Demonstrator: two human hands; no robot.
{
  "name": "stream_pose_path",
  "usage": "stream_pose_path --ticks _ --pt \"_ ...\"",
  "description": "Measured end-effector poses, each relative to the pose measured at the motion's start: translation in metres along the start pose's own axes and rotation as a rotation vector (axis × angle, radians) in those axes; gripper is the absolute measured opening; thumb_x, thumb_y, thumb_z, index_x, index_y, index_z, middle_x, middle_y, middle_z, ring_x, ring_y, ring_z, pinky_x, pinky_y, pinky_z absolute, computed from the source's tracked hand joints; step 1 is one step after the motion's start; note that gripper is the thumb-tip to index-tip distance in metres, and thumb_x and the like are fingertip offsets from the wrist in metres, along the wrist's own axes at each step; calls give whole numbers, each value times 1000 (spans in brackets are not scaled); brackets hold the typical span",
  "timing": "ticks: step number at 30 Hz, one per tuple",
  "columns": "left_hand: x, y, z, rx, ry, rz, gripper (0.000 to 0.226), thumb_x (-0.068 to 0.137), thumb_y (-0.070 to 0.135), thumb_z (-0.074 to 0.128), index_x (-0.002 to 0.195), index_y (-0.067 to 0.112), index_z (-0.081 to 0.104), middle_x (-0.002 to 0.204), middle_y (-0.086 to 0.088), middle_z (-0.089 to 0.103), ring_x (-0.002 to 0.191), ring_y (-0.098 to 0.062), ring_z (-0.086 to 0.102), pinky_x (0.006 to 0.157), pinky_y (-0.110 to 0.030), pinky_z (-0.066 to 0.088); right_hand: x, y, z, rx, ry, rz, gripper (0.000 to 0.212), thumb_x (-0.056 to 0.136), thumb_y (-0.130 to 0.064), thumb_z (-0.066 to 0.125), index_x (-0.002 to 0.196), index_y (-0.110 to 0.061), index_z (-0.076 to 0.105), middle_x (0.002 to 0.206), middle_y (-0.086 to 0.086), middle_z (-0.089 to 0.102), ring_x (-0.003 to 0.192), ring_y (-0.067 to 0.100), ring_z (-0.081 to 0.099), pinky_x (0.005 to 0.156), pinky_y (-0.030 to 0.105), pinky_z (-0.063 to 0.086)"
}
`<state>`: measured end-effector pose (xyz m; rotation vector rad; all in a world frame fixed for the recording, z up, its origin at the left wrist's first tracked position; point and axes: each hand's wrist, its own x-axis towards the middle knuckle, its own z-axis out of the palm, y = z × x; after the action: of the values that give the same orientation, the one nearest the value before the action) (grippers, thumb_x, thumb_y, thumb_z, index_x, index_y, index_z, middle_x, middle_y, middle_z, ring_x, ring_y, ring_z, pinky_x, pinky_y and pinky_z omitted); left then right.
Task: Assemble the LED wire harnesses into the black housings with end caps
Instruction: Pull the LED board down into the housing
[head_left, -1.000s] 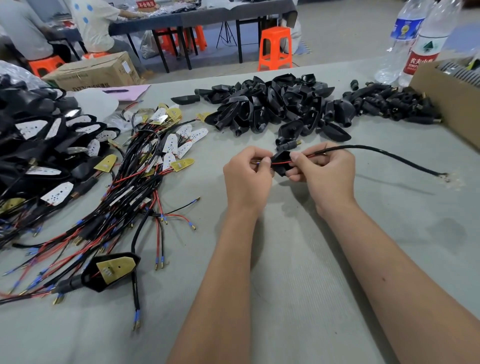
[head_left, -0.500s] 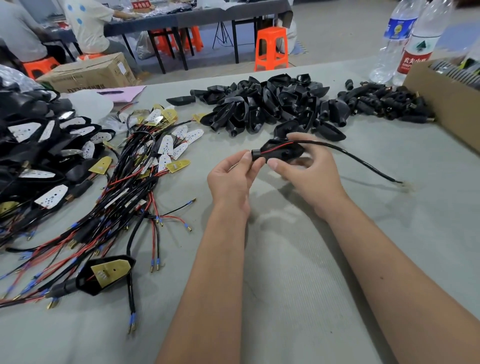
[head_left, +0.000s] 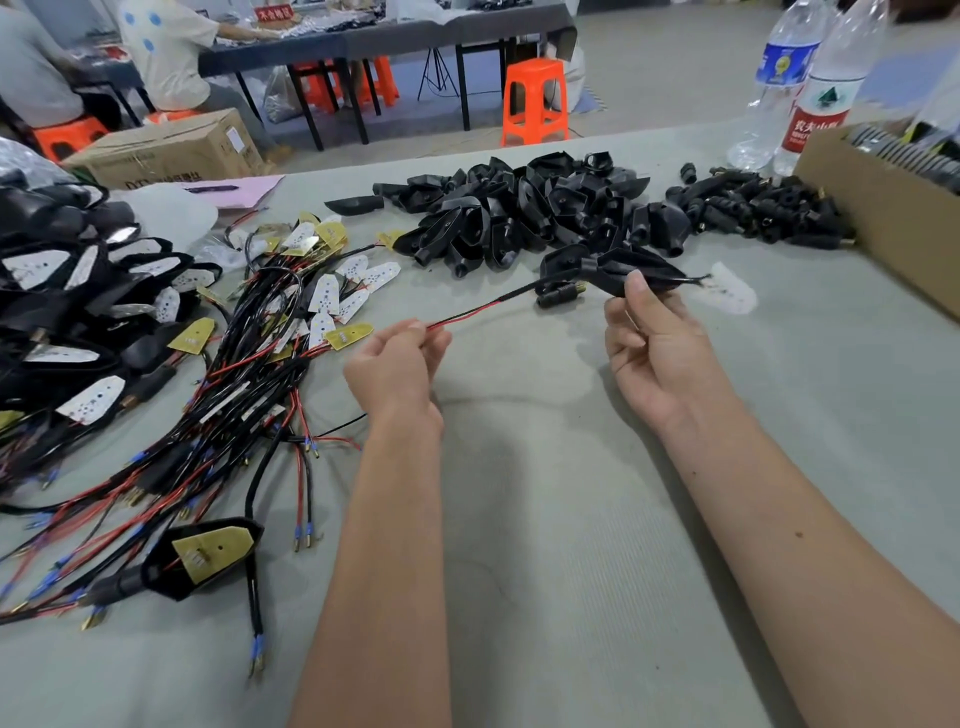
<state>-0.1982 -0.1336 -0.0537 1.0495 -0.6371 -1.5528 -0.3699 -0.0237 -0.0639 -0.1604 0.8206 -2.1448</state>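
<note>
Workshop with a grey-green padded table (head_left: 545, 545) in front, an orange stool (head_left: 534, 101) and a dark work table (head_left: 363, 36) with seated people behind.

Left hand (head_left: 397, 369) curled, thumb and fingers pinching the red-and-black wire (head_left: 467, 315). Wire stretched taut from those fingertips up and to the right, through a black sleeve, into a black housing (head_left: 631, 267). Right hand (head_left: 657, 343) gripping that housing from below, thumb (head_left: 641, 296) pressed against its near side, other fingers curled behind it and mostly hidden. White LED board (head_left: 724, 291) at the wire's far end, just beyond the right fingertips, blurred. Small black end cap (head_left: 558, 293) with a brass tip lying just left of the right thumb, under the wire.

Heap of empty black housings (head_left: 519, 213) directly beyond both hands. Heap of black end caps (head_left: 753, 208) beyond the right fingers, beside a cardboard box (head_left: 883, 218) and two water bottles (head_left: 795, 78). Tangle of wire harnesses (head_left: 234, 374) with white and yellow boards left of the left fingers. One finished unit (head_left: 202, 558) with a yellow board near the left forearm. More finished units (head_left: 57, 280) stacked far left.
</note>
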Motion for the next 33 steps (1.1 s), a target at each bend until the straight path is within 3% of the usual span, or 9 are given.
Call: stream_pose_path --ticks 4,9,14,17,21,24,27,30,33 --pt "9 6 -8 9 113 97 11 93 -10 59 94 1 59 77 -14 67 51 -14 65 55 -18 54 2 -3 -2 48 53 -13 18 95 0 67 98 -13 56 81 2 62 63 10 59 44 15 37" --pt "17 15 -18 -52 254 200 19 91 -10 64 99 3 52 83 -13 67 49 -11 66 55 -18 53 6 -8 -5 -106 88 -108 30 95 8 62 109 -18 62 82 2 66 63 14 55 47 20 37" --pt "18 22 -22 -202 267 157 28 88 -3 75 111 -3 58 105 -23 73 57 -12 70 61 -18 56 9 -9 -6 -251 91 -128 21 95 6 62 104 -14 62 89 4 66 63 15 55 47 23 37" --pt "15 23 -21 -274 247 137 37 88 -1 77 120 -14 62 100 -21 75 59 -12 68 62 -17 56 9 -9 -6 -295 117 -129 4 99 -13 67 102 -14 65 87 4 69 61 15 57 45 24 37" --pt "14 29 -21 -313 225 151 10 88 -3 75 93 -5 66 97 -22 73 64 -16 67 68 -20 59 12 -13 -10 -499 144 -198 4 101 -15 64 99 -13 66 82 4 72 55 14 56 41 23 36" --pt "16 32 -25 -369 203 156 16 90 -2 74 80 4 63 96 -20 72 68 -17 65 67 -19 57 12 -16 -13 -671 117 -236 4 97 -17 68 97 -13 70 84 6 73 54 15 60 40 23 37" --pt "17 34 -28 -361 150 174 13 93 4 73 83 8 66 95 -13 73 64 -10 60 62 -18 51 13 -19 -17 -842 100 -262 3 91 -18 77 89 -18 75 80 7 72 54 14 62 41 23 40" --pt "20 35 -29 -278 113 233 6 96 13 71 90 11 69 85 -2 70 60 -7 53 59 -18 45 13 -24 -22 -1089 34 -283 11 80 -33 87 80 -25 80 60 -1 66 46 9 53 39 21 38" --pt "22 36 -24 -302 71 238 11 98 14 69 107 7 69 82 -2 68 63 -9 59 63 -21 50 9 -28 -23 -1233 -105 -199 26 71 -45 91 81 -24 80 64 3 71 46 11 51 41 21 38"
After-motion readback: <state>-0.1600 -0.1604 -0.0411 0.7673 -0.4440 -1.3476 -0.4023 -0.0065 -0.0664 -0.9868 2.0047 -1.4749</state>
